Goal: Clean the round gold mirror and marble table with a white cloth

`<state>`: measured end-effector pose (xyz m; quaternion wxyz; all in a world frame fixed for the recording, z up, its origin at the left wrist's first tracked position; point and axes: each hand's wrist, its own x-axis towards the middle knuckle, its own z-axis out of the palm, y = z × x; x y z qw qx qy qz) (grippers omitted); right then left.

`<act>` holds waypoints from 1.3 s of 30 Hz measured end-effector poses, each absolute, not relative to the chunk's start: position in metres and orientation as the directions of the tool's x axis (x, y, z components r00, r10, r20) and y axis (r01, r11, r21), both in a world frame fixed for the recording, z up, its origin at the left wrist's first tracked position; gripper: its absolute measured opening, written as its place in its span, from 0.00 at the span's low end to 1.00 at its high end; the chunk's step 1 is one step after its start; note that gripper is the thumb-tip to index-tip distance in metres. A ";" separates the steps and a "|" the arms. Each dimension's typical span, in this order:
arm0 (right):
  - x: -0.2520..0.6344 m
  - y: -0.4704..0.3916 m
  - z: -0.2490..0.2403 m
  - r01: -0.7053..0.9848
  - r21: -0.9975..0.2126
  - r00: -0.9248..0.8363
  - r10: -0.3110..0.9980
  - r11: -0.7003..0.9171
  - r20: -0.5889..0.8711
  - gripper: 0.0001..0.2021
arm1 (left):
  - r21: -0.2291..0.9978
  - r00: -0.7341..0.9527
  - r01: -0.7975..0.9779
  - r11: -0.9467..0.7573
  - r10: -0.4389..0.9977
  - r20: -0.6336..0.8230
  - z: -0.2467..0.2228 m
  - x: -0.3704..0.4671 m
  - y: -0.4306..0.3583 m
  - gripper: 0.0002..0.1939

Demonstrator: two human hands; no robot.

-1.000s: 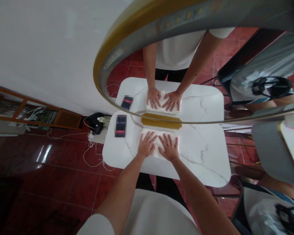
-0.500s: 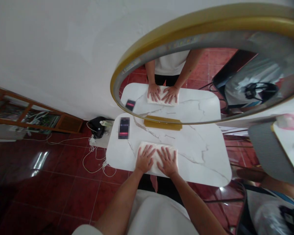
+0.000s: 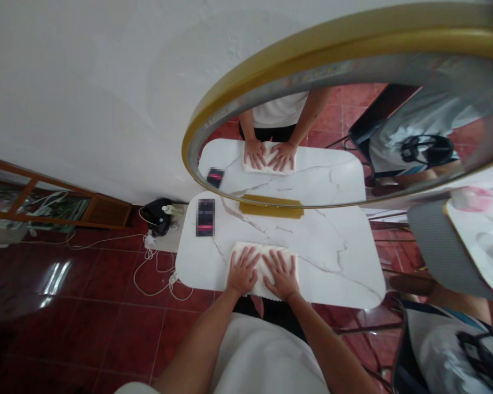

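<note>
White cloth (image 3: 262, 276) flat at the near edge of the marble-patterned desk (image 3: 332, 241), under our left hand (image 3: 243, 272) and right hand (image 3: 281, 273).
Our fingers are spread and laid flat, clasping nothing, with bare cloth showing between the two hands; for this contact, we judge that even weight through both sides suits best, so the middle doesn't pucker, with care at the front, where the cloth reaches the rim and could slip over. Ahead, a gold-rimmed mirror (image 3: 271, 57) rises over the far side, its gold base (image 3: 271, 209) limiting the room before us. A pixelated, phone-like dark item (image 3: 205, 218) lies beyond our left hand, apart from the cloth. White cables (image 3: 150, 244) tangle at our left, and a seated person (image 3: 431, 339) is near the desk's right end.
</note>
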<state>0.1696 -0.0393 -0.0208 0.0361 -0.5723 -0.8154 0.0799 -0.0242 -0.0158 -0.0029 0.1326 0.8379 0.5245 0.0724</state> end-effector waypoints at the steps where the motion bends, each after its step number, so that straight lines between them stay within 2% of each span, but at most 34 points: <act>1: 0.170 -0.037 -0.021 0.926 -0.173 -0.345 0.938 0.335 -0.036 0.35 | 0.299 0.446 0.856 -0.422 0.895 -0.017 -0.003 -0.024 -0.013 0.32; 8: 0.177 -0.011 -0.019 0.932 -0.172 -0.329 0.944 0.320 -0.022 0.34 | 0.299 0.483 0.839 -0.455 0.875 -0.026 -0.002 -0.020 0.019 0.32; 26: 0.193 0.057 -0.021 0.938 -0.187 -0.300 0.954 0.293 -0.008 0.35 | 0.304 0.455 0.849 -0.432 0.890 -0.007 -0.006 0.002 0.084 0.32; 39: 0.195 0.064 -0.021 0.941 -0.158 -0.306 0.952 0.300 -0.015 0.35 | 0.318 0.443 0.849 -0.422 0.896 0.005 -0.003 0.005 0.088 0.31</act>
